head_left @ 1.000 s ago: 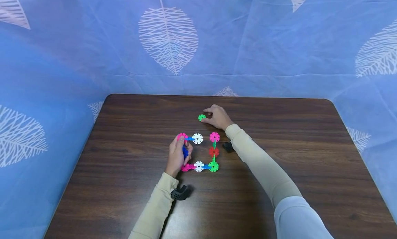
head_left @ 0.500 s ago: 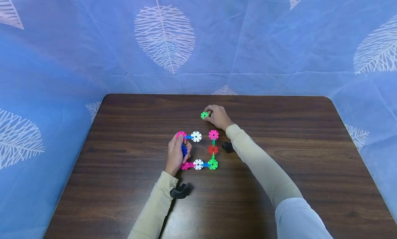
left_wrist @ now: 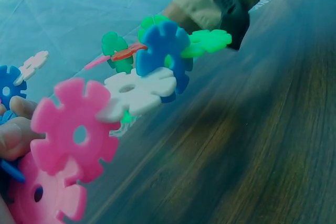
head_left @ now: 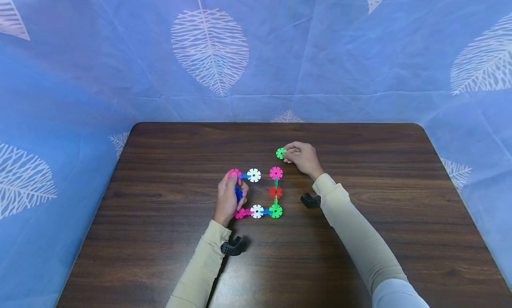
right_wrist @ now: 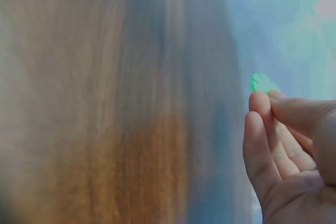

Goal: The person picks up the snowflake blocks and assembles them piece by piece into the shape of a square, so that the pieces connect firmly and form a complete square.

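Notched plastic discs, slotted edge to edge, form a square frame with a gap in its far side. My left hand grips its left side, around a blue disc and a pink disc. A white disc ends one arm of the frame; another pink disc tops the right side, above a red disc. At the near right corner sits a green disc. Beyond the frame my right hand pinches a loose green disc between thumb and fingertips, also seen in the right wrist view.
A brown wood-grain table lies under both arms. Behind it hangs a blue cloth with white leaf prints. Each wrist wears a black camera mount, the left one close above the tabletop.
My right hand has closed its fingertips on the loose green disc and moved right with it. The left hand keeps its hold on the frame, nearly still.
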{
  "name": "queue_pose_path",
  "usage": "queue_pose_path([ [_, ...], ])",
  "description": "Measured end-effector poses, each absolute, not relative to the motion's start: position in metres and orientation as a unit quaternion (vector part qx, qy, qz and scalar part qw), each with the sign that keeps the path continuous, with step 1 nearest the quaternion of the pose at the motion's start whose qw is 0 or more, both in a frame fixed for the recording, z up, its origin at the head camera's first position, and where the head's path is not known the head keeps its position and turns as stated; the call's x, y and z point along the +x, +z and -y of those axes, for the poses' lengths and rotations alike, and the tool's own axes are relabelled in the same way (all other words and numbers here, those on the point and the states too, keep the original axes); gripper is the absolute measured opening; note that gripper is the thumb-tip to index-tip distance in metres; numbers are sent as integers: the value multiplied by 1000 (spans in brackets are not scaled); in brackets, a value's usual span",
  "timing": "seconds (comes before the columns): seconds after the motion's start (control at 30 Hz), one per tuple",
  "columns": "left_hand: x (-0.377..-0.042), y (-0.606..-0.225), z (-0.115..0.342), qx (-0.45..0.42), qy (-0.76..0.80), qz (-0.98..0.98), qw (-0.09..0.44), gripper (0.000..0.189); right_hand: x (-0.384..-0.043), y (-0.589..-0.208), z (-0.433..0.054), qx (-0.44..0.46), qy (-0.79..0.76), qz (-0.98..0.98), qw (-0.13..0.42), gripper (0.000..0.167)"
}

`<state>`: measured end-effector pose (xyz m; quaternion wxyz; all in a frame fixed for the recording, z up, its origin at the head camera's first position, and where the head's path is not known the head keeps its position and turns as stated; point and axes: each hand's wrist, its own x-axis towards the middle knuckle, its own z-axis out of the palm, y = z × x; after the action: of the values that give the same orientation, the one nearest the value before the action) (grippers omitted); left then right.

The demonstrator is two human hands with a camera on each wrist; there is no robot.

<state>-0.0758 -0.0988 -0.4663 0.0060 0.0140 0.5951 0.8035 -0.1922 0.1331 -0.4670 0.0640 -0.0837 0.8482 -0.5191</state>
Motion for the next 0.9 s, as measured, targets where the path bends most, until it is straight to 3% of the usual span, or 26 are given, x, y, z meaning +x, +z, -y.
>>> queue_pose_path([
  [0.2, -75, -461, 98, 7, 797, -603, 35, 32, -161, -447, -141, -91, -584, -805, 61, 28],
  [0.5, -67, -436, 95, -3, 784, -620, 31, 30, -120, -424, -133, -151, -584, -797, 22, 20],
  [0.9, -76, -458, 95, -12, 800, -599, 40, 30, -96, -417, -107, -253, -466, -839, -122, 11],
])
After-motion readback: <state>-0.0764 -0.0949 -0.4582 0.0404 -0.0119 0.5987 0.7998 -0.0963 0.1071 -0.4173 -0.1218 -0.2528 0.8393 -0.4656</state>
